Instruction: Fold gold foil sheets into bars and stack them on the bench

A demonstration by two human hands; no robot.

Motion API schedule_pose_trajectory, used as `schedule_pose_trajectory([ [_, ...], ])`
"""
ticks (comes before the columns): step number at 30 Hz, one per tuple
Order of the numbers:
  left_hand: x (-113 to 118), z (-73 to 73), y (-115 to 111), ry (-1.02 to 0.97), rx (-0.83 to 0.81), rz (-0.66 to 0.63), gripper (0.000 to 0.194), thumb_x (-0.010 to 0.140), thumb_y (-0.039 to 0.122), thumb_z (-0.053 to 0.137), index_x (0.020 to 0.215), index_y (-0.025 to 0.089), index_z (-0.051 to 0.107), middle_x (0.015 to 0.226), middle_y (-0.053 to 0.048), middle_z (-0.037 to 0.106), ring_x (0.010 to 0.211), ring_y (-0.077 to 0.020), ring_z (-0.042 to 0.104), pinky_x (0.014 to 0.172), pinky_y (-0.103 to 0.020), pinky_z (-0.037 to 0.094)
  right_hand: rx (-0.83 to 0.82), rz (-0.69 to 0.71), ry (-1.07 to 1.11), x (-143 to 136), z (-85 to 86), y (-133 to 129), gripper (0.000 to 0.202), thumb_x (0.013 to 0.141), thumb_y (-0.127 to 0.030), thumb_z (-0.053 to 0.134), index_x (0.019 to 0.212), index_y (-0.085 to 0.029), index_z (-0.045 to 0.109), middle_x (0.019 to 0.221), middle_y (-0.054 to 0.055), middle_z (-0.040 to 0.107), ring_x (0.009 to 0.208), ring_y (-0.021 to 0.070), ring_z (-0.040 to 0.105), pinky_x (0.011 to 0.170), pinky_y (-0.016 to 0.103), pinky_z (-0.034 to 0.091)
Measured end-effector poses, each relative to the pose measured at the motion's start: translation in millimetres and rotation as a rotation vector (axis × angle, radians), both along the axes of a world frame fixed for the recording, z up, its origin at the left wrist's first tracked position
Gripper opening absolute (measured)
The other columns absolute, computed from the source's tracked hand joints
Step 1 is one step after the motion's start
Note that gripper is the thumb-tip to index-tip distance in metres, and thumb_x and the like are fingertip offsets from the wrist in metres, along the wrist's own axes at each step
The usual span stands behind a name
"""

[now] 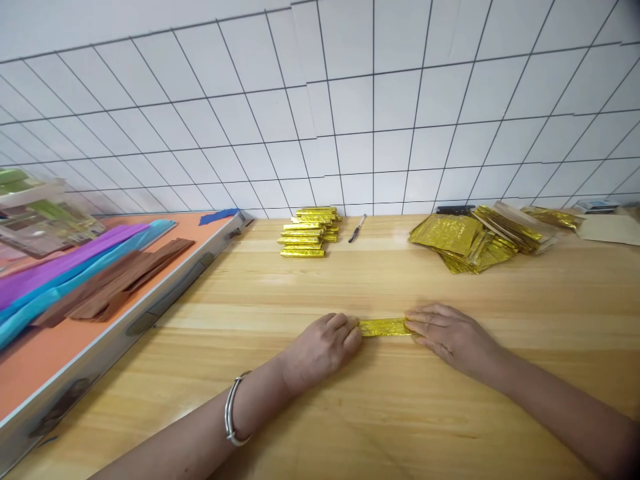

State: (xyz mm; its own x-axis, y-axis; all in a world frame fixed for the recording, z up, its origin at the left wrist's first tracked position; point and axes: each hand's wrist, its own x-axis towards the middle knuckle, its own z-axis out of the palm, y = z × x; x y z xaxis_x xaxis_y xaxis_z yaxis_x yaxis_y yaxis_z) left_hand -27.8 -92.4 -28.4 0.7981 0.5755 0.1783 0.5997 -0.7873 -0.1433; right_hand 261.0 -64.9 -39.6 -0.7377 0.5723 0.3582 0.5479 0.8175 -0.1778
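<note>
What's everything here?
Wooden table: one, tan, centre
Flat foil strip: one, gold, middle
Slim foil bundles: several, gold, back
Slender pen: one, dark, beside bundles
Flat foil sheets: many, gold, back right
Long object: one, black, behind sheets
Flat card: one, beige, right
Flat panel: one, orange, left
Long strips: several, purple, blue, brown, on panel
Flat scrap: one, blue, panel's corner
Plastic containers: some, clear, green, left
Gridded wall: one, white, behind
Metal bangle: one, silver, left wrist
Left hand, right hand: two, bare, foil strip's ends

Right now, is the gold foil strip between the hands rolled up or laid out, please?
Laid out lengthwise: the gold foil strip runs straight from the left hand to the right hand.
</note>
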Motion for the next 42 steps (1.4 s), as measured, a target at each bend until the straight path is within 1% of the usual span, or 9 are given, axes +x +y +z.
schedule_pose_trajectory([
  [10, -1.5, -8.2, 20.8, -0.481, -0.371, 0.337, 0.015, 0.085, 0.018, 0.042, 0.089, 0.017, 0.056, 0.076, -0.001, 0.059, 0.068, -0.0117, 0.053, 0.062, -0.021, 0.041, -0.064, -0.049, 0.142, 3.9, 0.4, -2.4, 0.022, 0.087, -0.02, 0.048, 0.105, -0.022, 0.062, 0.097, 0.004, 0.068, 0.094, 0.0166, 0.06, 0.088, 0.034, 0.047],
  [14, 1.1, -6.4, 23.2, -0.501, -0.439, 0.336, 0.016, 0.084, 0.016, 0.041, 0.091, 0.017, 0.056, 0.079, -0.001, 0.058, 0.071, -0.0115, 0.053, 0.064, -0.021, 0.041, -0.197, -0.246, 0.296, 4.3, -2.3, -2.9, 0.034, 0.08, -0.032, 0.058, 0.112, -0.021, 0.053, 0.099, 0.005, 0.066, 0.091, 0.0182, 0.061, 0.081, 0.033, 0.05],
  [18, 4.0, -5.4, 24.8, -0.441, -0.405, 0.275, 0.013, 0.084, 0.016, 0.04, 0.083, 0.017, 0.053, 0.075, -0.001, 0.056, 0.069, -0.0115, 0.052, 0.063, -0.021, 0.04, -0.43, -0.432, 0.459, 2.4, -4.3, -1.4, 0.05, 0.071, -0.036, 0.065, 0.113, -0.02, 0.044, 0.088, 0.004, 0.064, 0.069, 0.0145, 0.06, 0.062, 0.027, 0.051],
  [21, 7.9, -4.1, 26.1, -0.415, -0.405, 0.222, 0.012, 0.083, 0.015, 0.04, 0.082, 0.017, 0.052, 0.074, -0.001, 0.056, 0.066, -0.0114, 0.05, 0.061, -0.021, 0.038, -0.507, -0.407, 0.464, 2.4, -2.0, -1.4, 0.052, 0.072, -0.036, 0.064, 0.117, -0.02, 0.044, 0.084, 0.002, 0.061, 0.064, 0.0129, 0.056, 0.057, 0.025, 0.048],
  [24, 13.8, 0.6, 26.1, -0.428, -0.446, 0.229, 0.013, 0.084, 0.017, 0.04, 0.08, 0.017, 0.052, 0.072, 0.0, 0.055, 0.065, -0.0111, 0.049, 0.059, -0.021, 0.037, -0.568, -0.329, 0.417, 3.1, 3.5, -3.1, 0.022, 0.082, -0.038, 0.052, 0.093, -0.021, 0.057, 0.069, -0.002, 0.054, 0.06, 0.0115, 0.05, 0.052, 0.022, 0.041],
  [28, 23.7, 11.2, 24.7, -0.491, -0.59, 0.297, 0.019, 0.088, 0.029, 0.041, 0.08, 0.017, 0.053, 0.071, 0.0, 0.054, 0.064, -0.0106, 0.048, 0.057, -0.02, 0.037, -0.614, -0.353, 0.461, 4.9, 5.9, -4.2, 0.026, 0.084, -0.039, 0.048, 0.07, -0.019, 0.055, 0.058, -0.004, 0.042, 0.053, 0.0091, 0.039, 0.046, 0.021, 0.031],
  [31, 32.7, 13.8, 26.8, -0.529, -0.672, 0.299, 0.022, 0.085, 0.037, 0.048, 0.083, 0.016, 0.054, 0.072, 0.001, 0.055, 0.063, -0.0101, 0.047, 0.055, -0.02, 0.035, -0.677, -0.375, 0.504, 7.7, 3.0, -2.5, 0.027, 0.083, -0.041, 0.049, 0.067, -0.019, 0.051, 0.056, -0.005, 0.039, 0.05, 0.0081, 0.034, 0.044, 0.02, 0.027],
  [38, 46.5, 0.9, 38.7, -0.587, -0.684, 0.332, 0.023, 0.088, 0.03, 0.044, 0.071, 0.016, 0.05, 0.061, 0.004, 0.049, 0.057, -0.0087, 0.044, 0.052, -0.019, 0.032, -0.707, -0.336, 0.493, 9.3, 8.7, 2.9, 0.024, 0.084, -0.041, 0.047, 0.074, -0.019, 0.054, 0.06, -0.004, 0.044, 0.054, 0.0094, 0.039, 0.047, 0.021, 0.032],
  [42, 48.0, 4.0, 39.1, -0.536, -0.656, 0.346, 0.021, 0.089, 0.03, 0.041, 0.073, 0.018, 0.049, 0.061, 0.004, 0.051, 0.054, -0.009, 0.045, 0.051, -0.019, 0.031, -0.683, -0.358, 0.45, 7.0, 8.4, 4.9, 0.022, 0.085, -0.04, 0.045, 0.08, -0.021, 0.055, 0.06, -0.005, 0.046, 0.053, 0.0097, 0.041, 0.046, 0.02, 0.033],
])
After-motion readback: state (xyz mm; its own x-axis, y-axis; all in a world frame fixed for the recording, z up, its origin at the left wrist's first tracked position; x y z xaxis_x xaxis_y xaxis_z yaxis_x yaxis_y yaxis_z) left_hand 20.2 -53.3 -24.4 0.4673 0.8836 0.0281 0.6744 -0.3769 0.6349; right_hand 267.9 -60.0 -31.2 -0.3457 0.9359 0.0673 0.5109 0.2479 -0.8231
